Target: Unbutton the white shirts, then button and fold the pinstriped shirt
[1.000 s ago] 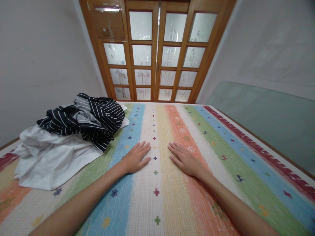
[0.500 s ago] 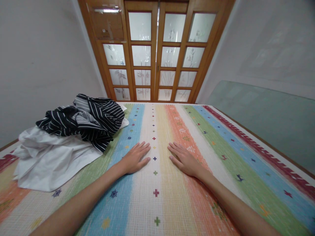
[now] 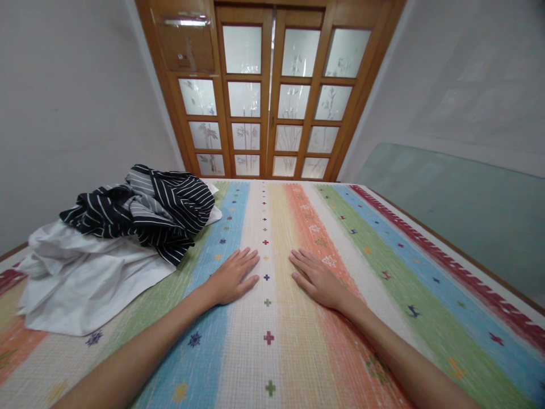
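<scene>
My left hand lies flat, palm down, on the striped cloth, over its blue and white bands. Across from it, my right hand rests flat on the yellow and orange bands. Both hold nothing, and their fingers are stretched out toward each other with a gap between. To the left of my left hand sits a crumpled black garment with white stripes. Under and in front of it spreads a rumpled white garment; the folds hide what kind of clothes they are.
Beyond the far edge stands a wooden door with frosted panes. A pale green panel leans along the right wall. The left wall rises close behind the garments.
The view has tilted very slightly, so everything sits a little lower in it. Both hands and the garments keep their places on the cloth.
</scene>
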Motion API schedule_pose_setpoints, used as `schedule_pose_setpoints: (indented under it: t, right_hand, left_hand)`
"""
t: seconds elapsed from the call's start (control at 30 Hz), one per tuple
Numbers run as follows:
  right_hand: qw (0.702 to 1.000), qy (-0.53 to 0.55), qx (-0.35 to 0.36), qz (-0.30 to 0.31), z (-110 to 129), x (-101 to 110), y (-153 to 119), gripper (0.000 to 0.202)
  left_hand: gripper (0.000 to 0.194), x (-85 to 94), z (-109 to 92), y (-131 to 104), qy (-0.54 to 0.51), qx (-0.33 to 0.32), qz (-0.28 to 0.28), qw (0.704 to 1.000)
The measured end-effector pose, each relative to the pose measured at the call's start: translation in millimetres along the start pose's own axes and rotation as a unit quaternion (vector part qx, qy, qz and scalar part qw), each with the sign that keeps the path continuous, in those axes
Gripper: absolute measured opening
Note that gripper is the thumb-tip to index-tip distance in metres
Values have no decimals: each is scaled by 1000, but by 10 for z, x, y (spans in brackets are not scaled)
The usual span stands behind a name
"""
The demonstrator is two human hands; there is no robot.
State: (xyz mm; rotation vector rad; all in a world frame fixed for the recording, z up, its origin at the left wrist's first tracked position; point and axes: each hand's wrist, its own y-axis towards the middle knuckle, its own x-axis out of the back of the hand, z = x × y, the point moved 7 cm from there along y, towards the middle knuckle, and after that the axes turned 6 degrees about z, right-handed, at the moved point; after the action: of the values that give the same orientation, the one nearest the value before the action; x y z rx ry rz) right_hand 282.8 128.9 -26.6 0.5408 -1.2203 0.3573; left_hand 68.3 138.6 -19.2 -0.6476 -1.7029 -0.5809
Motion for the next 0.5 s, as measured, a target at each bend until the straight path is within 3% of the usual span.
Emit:
schedule_pose_setpoints:
  t: [0.5]
  right_hand:
    - [1000, -5, 5, -2, 8, -7, 3, 51]
  left_hand:
    - [56, -23, 14, 8, -5, -3, -5, 1000]
